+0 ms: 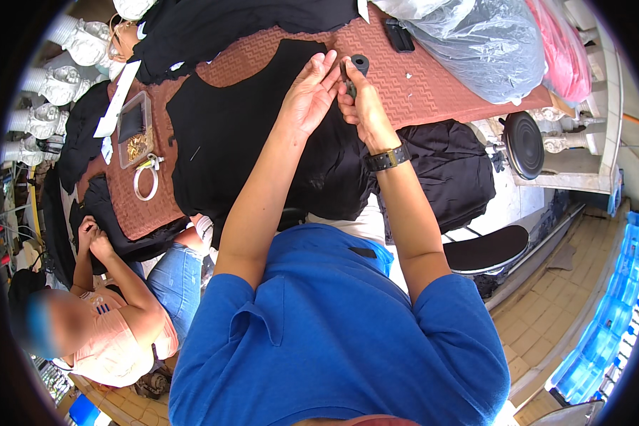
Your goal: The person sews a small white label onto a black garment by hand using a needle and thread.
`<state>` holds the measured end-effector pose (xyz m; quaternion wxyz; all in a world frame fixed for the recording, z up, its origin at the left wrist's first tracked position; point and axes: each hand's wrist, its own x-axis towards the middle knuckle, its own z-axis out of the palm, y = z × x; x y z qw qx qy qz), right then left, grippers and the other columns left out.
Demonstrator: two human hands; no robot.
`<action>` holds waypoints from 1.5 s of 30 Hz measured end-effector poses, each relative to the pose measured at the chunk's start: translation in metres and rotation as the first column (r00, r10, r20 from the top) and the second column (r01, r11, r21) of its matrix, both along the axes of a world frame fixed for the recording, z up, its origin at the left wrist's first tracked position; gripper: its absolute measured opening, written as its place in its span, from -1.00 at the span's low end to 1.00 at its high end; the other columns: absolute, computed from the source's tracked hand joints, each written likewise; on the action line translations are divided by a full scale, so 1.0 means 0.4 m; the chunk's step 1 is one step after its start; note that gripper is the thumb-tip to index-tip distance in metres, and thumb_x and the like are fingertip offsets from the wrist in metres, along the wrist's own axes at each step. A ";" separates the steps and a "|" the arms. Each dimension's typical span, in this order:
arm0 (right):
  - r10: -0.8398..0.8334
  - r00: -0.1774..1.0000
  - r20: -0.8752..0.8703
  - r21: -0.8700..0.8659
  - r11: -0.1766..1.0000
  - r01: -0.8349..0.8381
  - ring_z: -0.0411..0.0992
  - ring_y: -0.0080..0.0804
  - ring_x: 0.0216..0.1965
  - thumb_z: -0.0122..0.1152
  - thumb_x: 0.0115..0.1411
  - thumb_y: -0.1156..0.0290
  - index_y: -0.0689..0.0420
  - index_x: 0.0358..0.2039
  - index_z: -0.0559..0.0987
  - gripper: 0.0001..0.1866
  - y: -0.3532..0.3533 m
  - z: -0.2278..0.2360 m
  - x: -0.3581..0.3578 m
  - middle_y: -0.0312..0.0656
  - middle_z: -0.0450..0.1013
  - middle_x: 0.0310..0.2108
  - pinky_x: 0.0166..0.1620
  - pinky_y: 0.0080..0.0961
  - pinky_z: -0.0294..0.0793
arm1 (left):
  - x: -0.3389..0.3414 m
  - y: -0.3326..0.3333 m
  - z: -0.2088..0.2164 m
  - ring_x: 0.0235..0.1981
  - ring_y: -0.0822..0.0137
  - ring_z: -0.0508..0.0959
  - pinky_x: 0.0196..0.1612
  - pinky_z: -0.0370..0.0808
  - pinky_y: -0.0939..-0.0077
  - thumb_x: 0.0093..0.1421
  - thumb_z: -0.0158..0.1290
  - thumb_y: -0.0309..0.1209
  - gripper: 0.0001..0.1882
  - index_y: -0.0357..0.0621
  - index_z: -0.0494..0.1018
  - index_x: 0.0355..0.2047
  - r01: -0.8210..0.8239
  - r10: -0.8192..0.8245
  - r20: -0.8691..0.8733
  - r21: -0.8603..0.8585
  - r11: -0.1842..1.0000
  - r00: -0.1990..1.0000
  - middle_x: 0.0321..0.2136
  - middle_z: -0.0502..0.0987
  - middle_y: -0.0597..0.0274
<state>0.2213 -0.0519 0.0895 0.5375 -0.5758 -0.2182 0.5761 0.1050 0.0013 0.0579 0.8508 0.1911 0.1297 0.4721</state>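
Your blue shirt (362,326) nearest; right hand (364,106) grips dark tool (360,70); left hand (309,96), fingers loosely spread; brown table (433,92) shows toward right edge.

Reckoned from the middle of the garment (241,124) spread on the table (440,96), another cloth (241,28) lies at 12 o'clock, while the left hand (311,92) and the right hand (363,106), with a tool (360,64) in it, are at 2 o'clock, a small device (399,35) farther out that way and a plastic bag (476,57) between 2 and 3. Heaped fabric (447,170) lies between 3 and 4 o'clock, beside the table's edge. On the table, a box (148,106) holding small loose pieces (139,146) stands at 9, a loop (151,164) at 8.
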 end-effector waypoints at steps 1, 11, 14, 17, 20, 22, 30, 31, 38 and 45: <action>0.009 1.000 -0.007 -0.005 1.000 -0.009 0.00 -0.72 -0.77 0.04 0.27 -0.20 0.02 -0.60 0.38 -0.45 0.000 0.005 -0.002 -0.48 0.15 -0.73 -0.70 -0.68 -0.09 | -0.001 0.002 -0.005 0.20 0.23 0.37 0.15 0.40 0.27 0.34 0.06 -0.33 -0.86 0.04 0.49 -0.12 0.001 -0.001 0.000 0.006 1.000 1.000 0.15 0.43 0.24; 0.017 1.000 -0.020 -0.024 1.000 -0.017 -0.06 -0.75 -0.77 0.00 0.33 -0.13 0.00 -0.58 0.35 -0.50 0.001 0.032 -0.008 -0.49 0.13 -0.72 -0.70 -0.72 -0.16 | -0.005 0.014 -0.028 0.07 0.30 0.46 0.07 0.46 0.31 0.33 0.07 -0.31 -0.84 0.03 0.52 -0.12 0.023 -0.026 0.040 0.079 0.997 0.999 0.09 0.49 0.25; 0.002 1.000 0.001 -0.019 1.000 -0.002 0.00 -0.72 -0.78 0.10 0.24 -0.20 0.01 -0.63 0.37 -0.45 0.007 0.017 -0.004 -0.48 0.15 -0.74 -0.71 -0.69 -0.10 | -0.004 0.013 -0.031 0.10 0.29 0.45 0.09 0.45 0.31 0.33 0.06 -0.32 -0.84 0.01 0.52 -0.12 0.020 -0.022 0.030 0.082 0.996 0.999 0.09 0.49 0.24; -0.013 0.999 0.031 -0.009 1.000 0.013 0.02 -0.72 -0.79 0.15 0.18 -0.23 0.00 -0.68 0.37 -0.42 0.007 0.009 -0.002 -0.48 0.15 -0.76 -0.71 -0.66 -0.07 | 0.003 0.005 -0.020 0.07 0.26 0.47 0.05 0.47 0.31 0.33 0.06 -0.35 -0.85 -0.04 0.50 -0.12 0.001 -0.003 0.050 0.051 0.999 0.999 0.06 0.49 0.22; 0.010 1.000 0.014 0.016 1.000 -0.010 0.01 -0.72 -0.79 0.11 0.22 -0.22 0.00 -0.65 0.36 -0.43 0.006 -0.001 0.000 -0.48 0.15 -0.76 -0.72 -0.67 -0.09 | 0.001 0.004 -0.020 0.09 0.22 0.47 0.08 0.47 0.29 0.33 0.06 -0.36 -0.84 -0.07 0.48 -0.12 -0.010 0.010 0.060 0.014 1.000 0.998 0.05 0.49 0.22; 0.059 0.995 -0.086 0.059 0.997 -0.054 -0.01 -0.72 -0.79 0.04 0.26 -0.21 0.02 -0.61 0.37 -0.44 0.002 -0.003 0.007 -0.48 0.14 -0.75 -0.72 -0.69 -0.10 | -0.004 0.004 -0.015 0.12 0.18 0.46 0.12 0.45 0.28 0.33 0.06 -0.35 -0.83 -0.09 0.47 -0.11 -0.006 0.006 0.077 0.003 1.000 0.997 0.05 0.48 0.22; 0.253 0.913 -0.319 0.161 0.964 -0.211 0.02 -0.72 -0.73 -0.23 0.42 -0.16 0.18 -0.31 0.41 -0.41 -0.068 0.019 0.043 -0.41 0.14 -0.65 -0.70 -0.75 -0.06 | -0.021 0.009 0.012 0.11 0.19 0.48 0.17 0.44 0.28 0.32 0.08 -0.33 -0.79 -0.13 0.45 -0.10 -0.076 0.072 -0.056 -0.076 0.994 0.996 -0.03 0.51 0.21; 0.252 0.919 -0.303 0.154 0.965 -0.213 0.03 -0.72 -0.72 -0.23 0.42 -0.15 0.19 -0.30 0.41 -0.42 -0.077 0.026 0.044 -0.41 0.15 -0.65 -0.70 -0.75 -0.05 | -0.021 0.010 0.010 0.11 0.17 0.48 0.16 0.45 0.28 0.31 0.09 -0.34 -0.77 -0.15 0.44 -0.08 -0.089 0.084 -0.067 -0.085 0.992 0.994 -0.02 0.50 0.18; 0.173 0.981 -0.085 0.192 0.969 -0.155 0.09 -0.75 -0.67 -0.15 0.46 0.09 0.19 -0.23 0.48 -0.59 -0.103 0.025 0.043 -0.38 0.28 -0.57 -0.65 -0.77 0.03 | -0.015 -0.008 0.026 -0.03 0.21 0.57 -0.01 0.54 0.42 0.30 0.10 -0.36 -0.74 -0.22 0.46 -0.07 -0.097 0.092 -0.279 -0.003 0.995 0.956 -0.12 0.54 0.15; 0.087 0.986 0.145 0.178 0.978 -0.113 0.15 -0.75 -0.70 -0.08 0.44 0.09 0.09 -0.32 0.52 -0.64 -0.086 -0.007 0.030 -0.44 0.32 -0.65 -0.65 -0.75 0.09 | -0.005 -0.038 0.073 -0.14 0.31 0.58 -0.05 0.56 0.49 0.33 0.07 -0.39 -0.78 -0.28 0.50 -0.10 -0.021 0.046 -0.420 0.065 0.998 0.906 -0.13 0.54 0.14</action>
